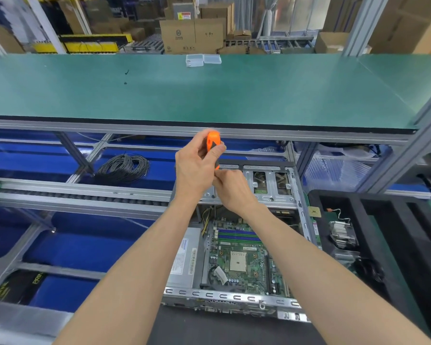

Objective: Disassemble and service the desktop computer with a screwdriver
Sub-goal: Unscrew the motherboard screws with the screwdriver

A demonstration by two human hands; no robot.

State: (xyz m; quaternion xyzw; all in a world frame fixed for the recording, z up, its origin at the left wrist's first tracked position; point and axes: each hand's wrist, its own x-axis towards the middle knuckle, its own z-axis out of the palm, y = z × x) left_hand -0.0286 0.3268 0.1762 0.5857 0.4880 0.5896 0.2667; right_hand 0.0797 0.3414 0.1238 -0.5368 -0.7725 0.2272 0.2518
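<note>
An orange screwdriver (213,143) is held upright in the middle of the view, above the far end of the open desktop computer (237,247). The grip of the left hand (197,165) is wrapped around the orange handle, with the fingers curled tight on it and the top of the handle sticking out above them. The right hand (230,188) is placed just below and to the right of the left hand, touching it. Its fingers are curled in toward the lower part of the screwdriver, and they seem to be pinching the shaft, but the tip and shaft are hidden behind the hands, so this cannot be told for sure.

The computer is laid flat with its side off. The green motherboard (241,257) is seen inside, with blue memory slots (239,235) near its far edge and a pale square socket (237,261) in the middle. A grey power supply box (184,262) is set on the left side of the case. A silver metal drive cage (271,185) is found at the far end, just to the right of the hands.

A long green desk (209,90) is stretched across above the hands, and a small clear plastic box (203,60) is set on its far edge. A coil of black cable (123,168) is laid on the blue shelf to the left. A black foam tray (383,232) is seen on the right.
</note>
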